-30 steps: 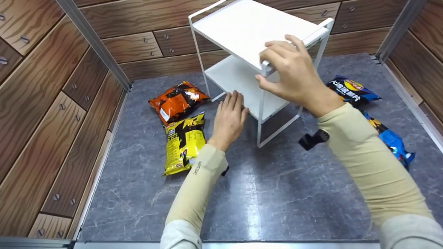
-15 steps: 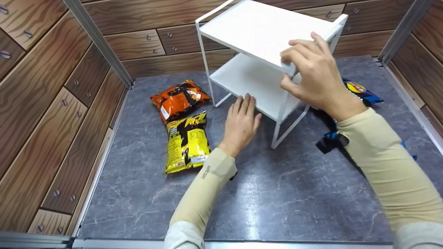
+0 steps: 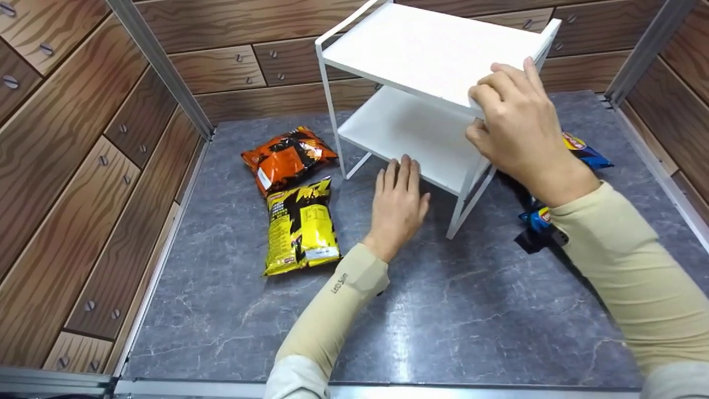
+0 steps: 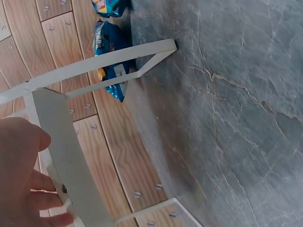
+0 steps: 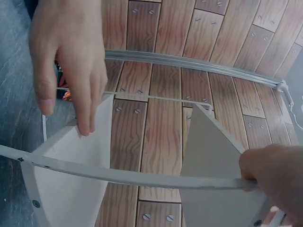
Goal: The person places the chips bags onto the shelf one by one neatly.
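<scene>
A white two-tier shelf rack (image 3: 437, 50) stands at an angle on the grey marbled surface in the head view. My right hand (image 3: 520, 127) grips its near right corner at the top tier, thumb below and fingers above. In the right wrist view that hand (image 5: 279, 175) is around the upper end of a rack leg (image 5: 132, 178). My left hand (image 3: 397, 208) has its fingers extended, fingertips at the front edge of the lower tier (image 3: 410, 133). The left wrist view has this hand (image 4: 21, 175) along the tier's edge.
An orange chip bag (image 3: 282, 166) and a yellow one (image 3: 304, 227) lie left of the rack. To the right, a dark blue chip bag (image 3: 592, 158) and a blue one (image 3: 534, 219) are partly hidden by my right arm. Wood-patterned walls (image 3: 210, 33) enclose the surface.
The rack has shifted to the right in the head view and turned, its front edges now lying more level. Both hands have moved right with it, keeping contact.
</scene>
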Available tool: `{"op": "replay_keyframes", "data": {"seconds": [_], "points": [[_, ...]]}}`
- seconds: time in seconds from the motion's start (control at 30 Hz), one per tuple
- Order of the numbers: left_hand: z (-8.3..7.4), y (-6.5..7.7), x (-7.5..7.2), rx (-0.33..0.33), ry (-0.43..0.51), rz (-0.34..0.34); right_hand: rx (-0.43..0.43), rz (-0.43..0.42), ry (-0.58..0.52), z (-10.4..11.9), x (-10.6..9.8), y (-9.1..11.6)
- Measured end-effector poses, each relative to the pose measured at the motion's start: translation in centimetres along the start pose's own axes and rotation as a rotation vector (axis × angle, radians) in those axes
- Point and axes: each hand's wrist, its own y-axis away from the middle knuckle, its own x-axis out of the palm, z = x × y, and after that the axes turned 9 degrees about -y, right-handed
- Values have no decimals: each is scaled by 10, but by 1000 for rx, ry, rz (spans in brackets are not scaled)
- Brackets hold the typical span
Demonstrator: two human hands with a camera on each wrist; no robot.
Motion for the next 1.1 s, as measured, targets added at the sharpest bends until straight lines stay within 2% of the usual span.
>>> {"op": "replay_keyframes", "data": {"seconds": [0.17, 0.27, 0.33, 0.43, 0.47, 0.6, 0.67, 0.7, 0.8, 0.87, 0.97, 1.1], "points": [[5, 1, -1, 37, 111, -15, 2, 7, -52, -7, -6, 3], [15, -2, -3, 40, 247, -4, 13, 11, -70, -12, -9, 6], [27, -7, -4, 21, 345, -46, 16, 12, -77, -13, -9, 7], [54, -18, -9, -103, 518, -94, 4, 6, -74, -15, -9, 8], [65, -23, -11, -150, 560, -136, -2, 3, -71, -15, -8, 8], [107, -44, -24, -389, 708, -188, -15, -13, -74, -14, -4, 7], [123, -55, -29, -452, 756, -155, -15, -20, -79, -13, -3, 7], [129, -59, -32, -475, 782, -101, -13, -24, -81, -13, -2, 7], [140, -68, -33, -449, 842, 56, -5, -35, -85, -13, -1, 8], [143, -71, -31, -404, 861, 116, 3, -43, -89, -13, 0, 9], [145, -70, -27, -374, 883, 117, 10, -60, -93, -13, 1, 9], [148, -67, -24, -363, 891, 66, 13, -88, -73, -16, 4, 8]]}}
